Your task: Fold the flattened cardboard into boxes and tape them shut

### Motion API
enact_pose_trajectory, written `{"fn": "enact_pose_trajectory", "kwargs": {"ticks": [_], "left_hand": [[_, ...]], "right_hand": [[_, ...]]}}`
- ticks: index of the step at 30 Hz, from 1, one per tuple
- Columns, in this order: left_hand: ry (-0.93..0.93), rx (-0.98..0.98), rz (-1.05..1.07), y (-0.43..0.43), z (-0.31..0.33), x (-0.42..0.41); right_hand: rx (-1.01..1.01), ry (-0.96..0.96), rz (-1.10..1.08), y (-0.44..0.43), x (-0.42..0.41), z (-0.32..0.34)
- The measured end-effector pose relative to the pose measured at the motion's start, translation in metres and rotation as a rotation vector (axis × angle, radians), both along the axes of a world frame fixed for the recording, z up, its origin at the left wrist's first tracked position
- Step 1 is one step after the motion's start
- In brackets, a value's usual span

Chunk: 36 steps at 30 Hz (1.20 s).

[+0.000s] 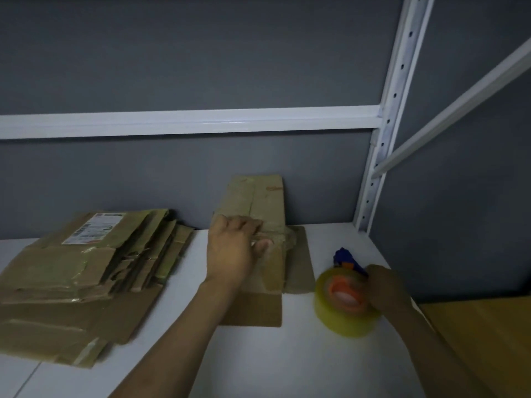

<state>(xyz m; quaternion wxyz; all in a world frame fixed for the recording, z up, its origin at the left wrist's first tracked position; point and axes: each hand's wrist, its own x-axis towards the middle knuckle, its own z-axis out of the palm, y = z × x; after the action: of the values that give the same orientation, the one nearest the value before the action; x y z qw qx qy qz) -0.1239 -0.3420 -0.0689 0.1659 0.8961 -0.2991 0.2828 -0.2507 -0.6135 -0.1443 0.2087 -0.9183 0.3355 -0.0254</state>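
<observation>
Cardboard box (258,202) gripped by the left hand's (230,254) curled fingers (250,225), right hand (386,288) clutching tape dispenser (342,305); a loose grip could spring the flaps.

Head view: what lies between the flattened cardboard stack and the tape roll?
Left of the tape roll, the half-folded cardboard piece stands against the wall, gripped by the left hand; bare white tabletop flanks it. Head view shows this.

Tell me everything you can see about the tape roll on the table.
The tape roll is a wide roll of clear, yellowish packing tape on an orange core, with a blue dispenser part behind it. It sits tilted on edge on the white table, right of the cardboard piece. The right hand grips its right side.
</observation>
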Motion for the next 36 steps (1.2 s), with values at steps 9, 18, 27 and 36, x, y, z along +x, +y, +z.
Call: {"fn": "enact_pose_trajectory", "kwargs": {"ticks": [9, 18, 27, 36], "left_hand": [[0.38, -0.247, -0.414, -0.053, 0.018, -0.078], [0.867, -0.686, -0.674, -0.049, 0.016, -0.08], [1.16, -0.897, -0.523, -0.035, 0.083, -0.078], [1.048, -0.976, -0.269, -0.008, 0.089, -0.056]], "right_hand": [[0.069, -0.603, 0.055, 0.041, -0.048, 0.065], [0.598, -0.782, 0.499, 0.032, -0.033, 0.11], [0.379, -0.815, 0.624, 0.041, -0.025, 0.123], [0.091, -0.556, 0.759, 0.04, -0.027, 0.15]]}}
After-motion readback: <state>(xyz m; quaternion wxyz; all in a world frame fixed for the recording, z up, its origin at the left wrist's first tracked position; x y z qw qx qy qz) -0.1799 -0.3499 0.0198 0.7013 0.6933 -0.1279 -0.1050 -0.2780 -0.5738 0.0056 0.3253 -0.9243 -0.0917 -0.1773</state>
